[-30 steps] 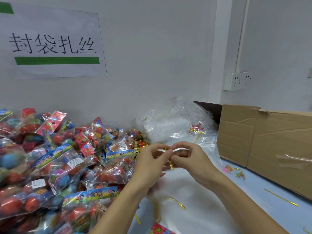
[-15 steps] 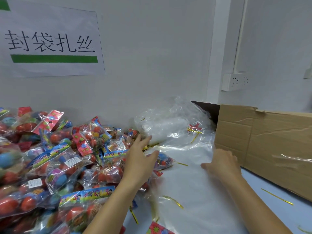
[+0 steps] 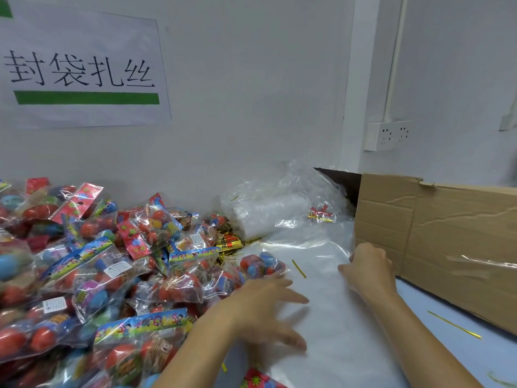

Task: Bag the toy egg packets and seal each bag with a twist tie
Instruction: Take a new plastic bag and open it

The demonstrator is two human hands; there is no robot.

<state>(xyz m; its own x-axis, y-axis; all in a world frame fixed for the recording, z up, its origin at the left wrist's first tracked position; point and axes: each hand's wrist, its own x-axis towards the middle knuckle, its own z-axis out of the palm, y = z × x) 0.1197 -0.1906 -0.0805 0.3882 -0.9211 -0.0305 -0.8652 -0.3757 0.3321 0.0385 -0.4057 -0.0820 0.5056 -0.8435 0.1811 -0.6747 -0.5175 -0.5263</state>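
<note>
Big pile of toy egg packets (image 3: 92,275) fills the frame's left, most apparently still unbagged; left hand (image 3: 265,309) spread wide, empty, over the clear bags (image 3: 321,317) at center, right hand (image 3: 369,271) resting on them, grip unclear, loose twist tie (image 3: 298,268) between.

Left hand (image 3: 265,309) motion-blurred; packet pile (image 3: 84,275) cut off left.
</note>
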